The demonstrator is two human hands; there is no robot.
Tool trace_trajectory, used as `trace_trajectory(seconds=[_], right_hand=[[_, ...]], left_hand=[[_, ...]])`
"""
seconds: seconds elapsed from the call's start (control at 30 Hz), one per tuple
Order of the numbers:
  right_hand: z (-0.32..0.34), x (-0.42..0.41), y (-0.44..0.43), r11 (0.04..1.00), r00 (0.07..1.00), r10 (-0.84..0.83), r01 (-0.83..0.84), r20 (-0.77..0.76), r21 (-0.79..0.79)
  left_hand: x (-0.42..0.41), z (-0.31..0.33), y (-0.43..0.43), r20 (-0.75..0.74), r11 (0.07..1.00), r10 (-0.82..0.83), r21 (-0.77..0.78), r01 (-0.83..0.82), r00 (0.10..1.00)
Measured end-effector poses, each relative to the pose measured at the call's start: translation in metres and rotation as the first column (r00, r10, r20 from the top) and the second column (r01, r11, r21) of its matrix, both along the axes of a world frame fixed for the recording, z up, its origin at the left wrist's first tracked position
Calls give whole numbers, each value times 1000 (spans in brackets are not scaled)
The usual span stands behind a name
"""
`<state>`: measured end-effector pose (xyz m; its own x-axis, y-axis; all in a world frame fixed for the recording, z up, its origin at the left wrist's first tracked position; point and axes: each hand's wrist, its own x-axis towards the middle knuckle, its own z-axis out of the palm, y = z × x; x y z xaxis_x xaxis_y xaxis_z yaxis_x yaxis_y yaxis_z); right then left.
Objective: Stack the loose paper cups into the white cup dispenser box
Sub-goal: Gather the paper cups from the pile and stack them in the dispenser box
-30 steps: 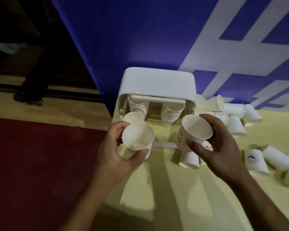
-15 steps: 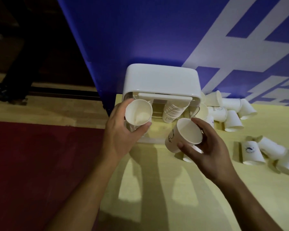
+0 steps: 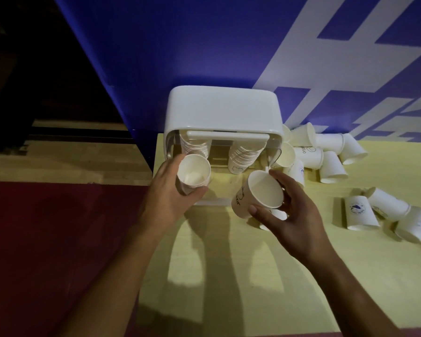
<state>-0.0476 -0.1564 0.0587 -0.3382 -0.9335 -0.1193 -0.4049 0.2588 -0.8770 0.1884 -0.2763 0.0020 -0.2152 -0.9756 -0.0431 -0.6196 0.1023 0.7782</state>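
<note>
The left hand [image 3: 170, 198] curls round a paper cup [image 3: 193, 170], its mouth facing the camera, at the lower end of the left stack [image 3: 195, 145] inside the white dispenser box [image 3: 224, 110]. The right hand [image 3: 294, 215] pinches a second cup [image 3: 260, 194] between thumb and fingers, just below the right stack [image 3: 244, 154]. Loose cups [image 3: 326, 156] lie tipped on the yellow table [image 3: 229, 276] further right.
</note>
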Motion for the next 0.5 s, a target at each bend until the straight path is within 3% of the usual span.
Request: trace_trajectory(seconds=[0.23,0.43,0.5], right_hand=[[-7,5,-6,1000,1000,-12,12,-15,-16],[10,29,-36,984,1000,11,-8,16,-176],[11,40,-52,975,1000,31,-30,2,-218]], left_hand=[[-6,-9,1,-50,996,87,42,-85,995],[-1,-4,4,-79,992,60,116,-50,995],[8,1,9,-154,993,63,111,-46,986]])
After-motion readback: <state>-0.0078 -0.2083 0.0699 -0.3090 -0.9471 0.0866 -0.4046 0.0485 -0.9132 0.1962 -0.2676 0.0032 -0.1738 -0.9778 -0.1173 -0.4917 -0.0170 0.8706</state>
